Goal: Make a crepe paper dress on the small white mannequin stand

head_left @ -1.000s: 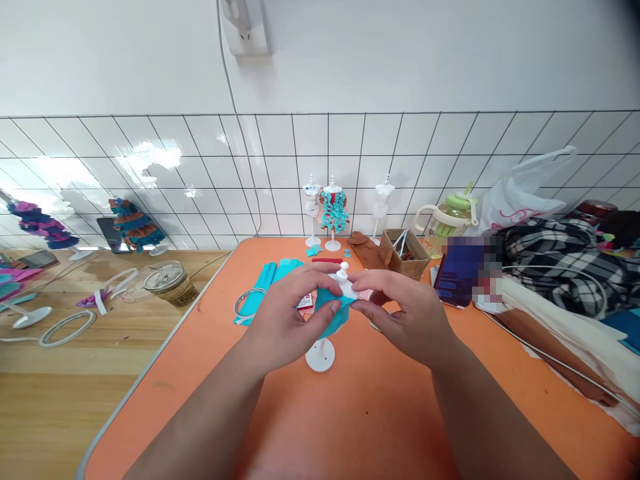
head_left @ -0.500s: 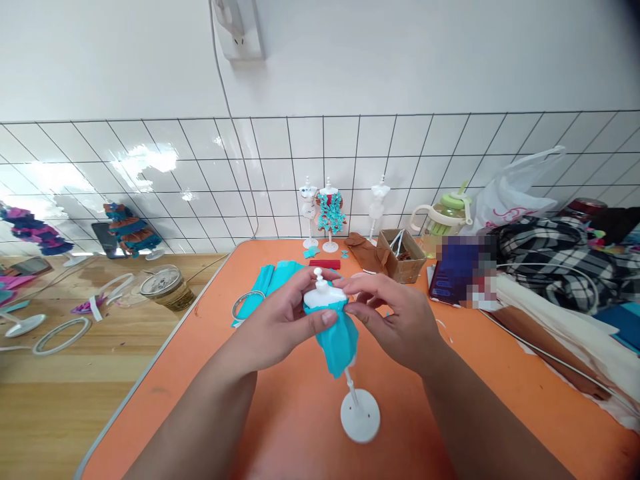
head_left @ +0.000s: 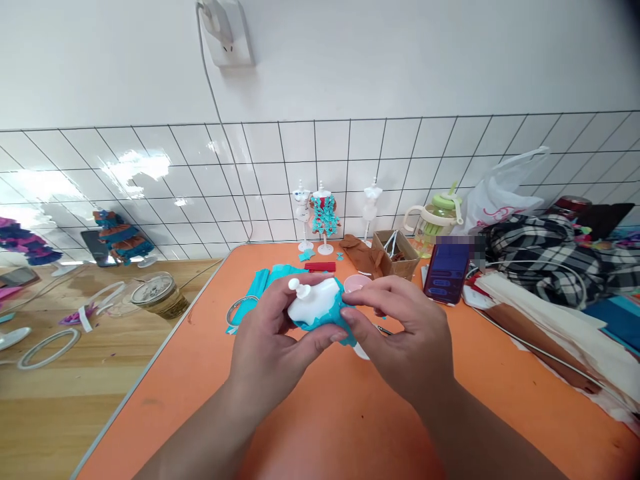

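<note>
My left hand (head_left: 273,343) is closed around a small white dress form (head_left: 316,301), its thumb pressed on the front. The form is tipped over, neck knob toward the left and me. Turquoise fabric (head_left: 329,319) wraps the form's chest below the bare white shoulders. At the fabric's upper edge, my right hand (head_left: 413,333) pinches the cloth between thumb and index finger. The form's stand is mostly hidden behind my hands; only a piece of its white base shows. Behind my left hand lies more turquoise fabric (head_left: 263,285) with a metal hoop (head_left: 228,316) on it.
At the back of the orange table (head_left: 320,413) stand several dress forms, one in turquoise and red ruffles (head_left: 325,215). A cardboard box (head_left: 403,261), brown cloth (head_left: 361,255), a phone (head_left: 447,270) and a green-lidded jug (head_left: 440,217) are further right. On the left wooden surface sits a glass jar (head_left: 163,297).
The dress form has been tipped from near upright, its neck leaning left and toward me and its base swinging away behind my hands. My right hand still pinches the fabric edge.
</note>
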The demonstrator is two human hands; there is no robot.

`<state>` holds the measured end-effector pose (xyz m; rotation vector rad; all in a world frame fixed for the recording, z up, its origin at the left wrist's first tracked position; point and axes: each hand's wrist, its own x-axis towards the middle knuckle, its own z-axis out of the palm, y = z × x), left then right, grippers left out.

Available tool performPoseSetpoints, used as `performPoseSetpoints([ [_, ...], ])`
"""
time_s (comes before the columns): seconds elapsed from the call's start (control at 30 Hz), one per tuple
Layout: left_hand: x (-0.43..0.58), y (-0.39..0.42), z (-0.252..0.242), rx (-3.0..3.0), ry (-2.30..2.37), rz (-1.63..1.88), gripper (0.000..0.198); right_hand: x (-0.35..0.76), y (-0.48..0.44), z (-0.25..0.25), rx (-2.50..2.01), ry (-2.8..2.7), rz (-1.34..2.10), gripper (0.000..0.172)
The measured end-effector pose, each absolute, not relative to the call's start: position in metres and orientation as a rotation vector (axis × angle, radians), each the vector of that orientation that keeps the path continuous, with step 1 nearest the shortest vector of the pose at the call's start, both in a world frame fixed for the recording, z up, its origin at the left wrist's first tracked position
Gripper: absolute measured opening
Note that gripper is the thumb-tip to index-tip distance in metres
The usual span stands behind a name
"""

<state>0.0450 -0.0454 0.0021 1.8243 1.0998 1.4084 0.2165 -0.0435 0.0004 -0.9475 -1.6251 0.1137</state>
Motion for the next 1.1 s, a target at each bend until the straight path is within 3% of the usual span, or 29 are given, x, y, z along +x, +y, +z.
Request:
performPoseSetpoints([
  [0.17,0.050,-0.048,0.001,1.860,1.168,1.407,0.041,0.217,-0.043,0.002,-0.954,-1.652,0.089,0.007],
  [0.37,0.055,-0.048,0.000,1.801,1.262,1.383,0.037,0.213,-0.042,-0.005,-0.898,-1.654,-0.309,0.006],
  [0.6,0.057,-0.048,0.000,1.671,1.141,1.328,0.031,0.215,-0.042,-0.010,-0.907,-1.752,-0.427,0.012],
  [0.73,0.056,-0.048,0.002,1.678,1.196,1.316,0.030,0.215,-0.042,-0.008,-0.883,-1.746,-0.333,0.010],
  [0.97,0.055,-0.047,0.002,1.705,1.187,1.292,0.030,0.214,-0.040,-0.003,-0.936,-1.645,0.152,0.007],
  [1.1,0.056,-0.047,0.002,1.679,1.191,1.298,0.033,0.214,-0.041,-0.002,-0.928,-1.661,0.147,0.009],
])
